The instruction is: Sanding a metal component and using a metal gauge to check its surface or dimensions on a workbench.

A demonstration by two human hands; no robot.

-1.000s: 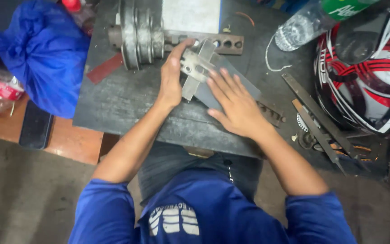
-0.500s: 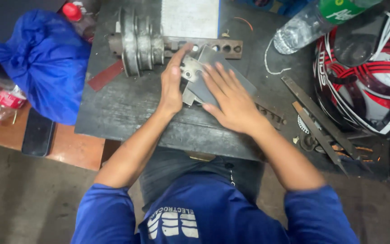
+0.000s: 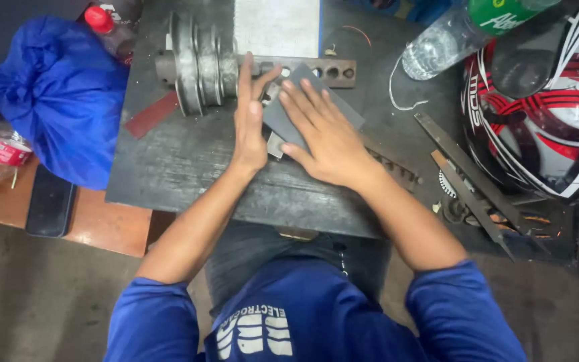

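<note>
My right hand lies flat, fingers spread, pressing a dark grey abrasive sheet onto a small metal part on the dark steel work plate. My left hand rests on its edge beside the sheet, fingers straight and pointing away, touching the sheet's left side. The metal part is mostly hidden under the sheet and hands. Just beyond the fingertips lies a grooved metal pulley assembly on a bar with holes.
A blue bag and a red-capped bottle sit at the left. A dark phone lies on the wooden bench. A clear plastic bottle, a red-white helmet and flat metal bars fill the right side.
Both hands have slid away from me toward the pulley. The grey sheet now covers the metal part that showed between the hands before.
</note>
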